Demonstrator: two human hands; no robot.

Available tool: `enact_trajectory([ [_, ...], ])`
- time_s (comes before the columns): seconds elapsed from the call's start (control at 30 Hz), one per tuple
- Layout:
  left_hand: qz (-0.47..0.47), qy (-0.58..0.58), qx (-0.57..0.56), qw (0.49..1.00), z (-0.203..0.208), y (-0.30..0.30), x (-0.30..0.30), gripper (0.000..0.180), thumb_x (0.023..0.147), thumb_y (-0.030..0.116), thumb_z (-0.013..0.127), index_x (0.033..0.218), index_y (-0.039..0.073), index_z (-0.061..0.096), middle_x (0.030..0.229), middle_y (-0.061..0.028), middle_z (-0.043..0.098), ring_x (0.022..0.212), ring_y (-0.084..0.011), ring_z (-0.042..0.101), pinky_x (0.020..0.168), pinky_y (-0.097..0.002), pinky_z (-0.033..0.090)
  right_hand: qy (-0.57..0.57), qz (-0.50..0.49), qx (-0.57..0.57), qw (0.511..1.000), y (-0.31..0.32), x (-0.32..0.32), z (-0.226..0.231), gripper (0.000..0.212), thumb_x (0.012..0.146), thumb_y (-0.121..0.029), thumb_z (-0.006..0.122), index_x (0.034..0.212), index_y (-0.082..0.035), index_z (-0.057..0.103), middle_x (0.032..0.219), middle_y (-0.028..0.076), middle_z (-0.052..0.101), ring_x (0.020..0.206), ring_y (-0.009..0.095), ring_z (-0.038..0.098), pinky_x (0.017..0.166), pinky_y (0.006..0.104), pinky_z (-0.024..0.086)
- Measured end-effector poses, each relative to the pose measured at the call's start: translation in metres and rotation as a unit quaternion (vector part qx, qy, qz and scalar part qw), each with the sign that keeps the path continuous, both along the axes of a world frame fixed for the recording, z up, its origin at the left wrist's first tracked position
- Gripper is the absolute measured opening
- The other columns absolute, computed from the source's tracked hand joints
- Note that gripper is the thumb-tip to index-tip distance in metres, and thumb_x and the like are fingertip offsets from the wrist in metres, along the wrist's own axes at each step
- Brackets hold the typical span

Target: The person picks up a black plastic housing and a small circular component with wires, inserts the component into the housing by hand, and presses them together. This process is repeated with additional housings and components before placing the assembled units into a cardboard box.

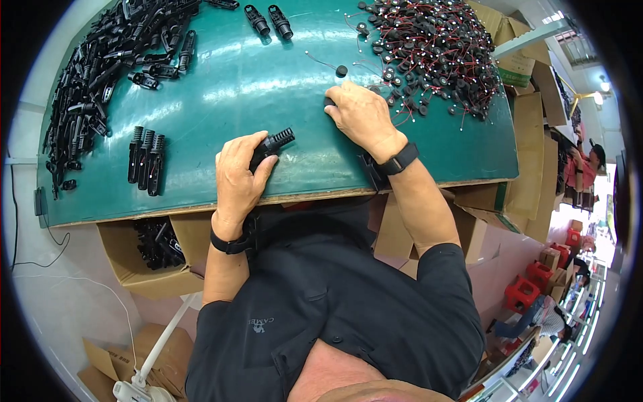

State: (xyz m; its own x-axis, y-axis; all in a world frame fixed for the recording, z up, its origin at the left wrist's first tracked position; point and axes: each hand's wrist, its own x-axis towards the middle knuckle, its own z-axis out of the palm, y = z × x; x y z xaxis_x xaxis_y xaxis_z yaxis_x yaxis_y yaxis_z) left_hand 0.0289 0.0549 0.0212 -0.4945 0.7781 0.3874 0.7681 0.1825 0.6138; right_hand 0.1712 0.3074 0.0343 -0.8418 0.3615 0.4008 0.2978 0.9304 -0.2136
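Note:
My left hand (239, 171) is wrapped round a black plastic housing with a ribbed, spring-like end (280, 139), held just above the green table near its front edge. The ribbed end sticks out past my thumb and fingers toward the right. Farther right, my right hand (360, 115) is closed in a pinch low over the table; something small and dark shows at its fingertips, mostly hidden. Just beyond those fingers lies a small round black component with a thin wire (341, 70). Three similar black housings (147, 161) lie side by side left of my left hand.
A large heap of black plastic housings (100, 74) covers the table's left side. Many round black components with red wires (435, 53) are piled at the far right. Two housings (269, 22) lie at the back. An open cardboard box (134, 275) stands below the table's front edge.

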Motion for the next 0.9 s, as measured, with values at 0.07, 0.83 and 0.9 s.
enact_trajectory([
  [0.07,0.004,-0.003,0.003,1.000,0.001,-0.001,-0.001,0.048,0.084,0.014,0.085,0.129,0.009,0.070,0.118,-0.0099,0.073,0.110,-0.0322,0.065,0.096,-0.0427,0.046,-0.009,0.012,-0.010,1.000,0.001,-0.003,-0.001,0.021,0.093,-0.017,0.079,0.112,-0.009,0.073,0.087,0.007,0.070,0.072,0.026,0.067,0.068,0.0372,0.057],
  [0.83,-0.074,-0.357,0.220,0.905,-0.020,-0.029,0.000,0.053,0.091,-0.002,0.082,0.137,0.002,0.054,0.133,-0.0122,0.066,0.118,-0.0186,0.066,0.106,-0.0340,0.053,0.319,0.297,-0.459,0.774,-0.091,0.008,0.031,0.030,0.097,-0.005,0.071,0.125,0.005,0.066,0.118,0.020,0.067,0.079,0.019,0.066,0.070,0.0300,0.056],
  [0.9,-0.084,-0.352,0.223,0.905,-0.021,-0.028,-0.001,0.054,0.091,-0.003,0.082,0.137,0.002,0.054,0.133,-0.0129,0.066,0.118,-0.0189,0.065,0.106,-0.0343,0.053,0.323,0.296,-0.423,0.793,-0.094,0.010,0.034,0.029,0.096,-0.004,0.073,0.123,0.004,0.068,0.117,0.019,0.068,0.080,0.020,0.067,0.071,0.0307,0.057],
])
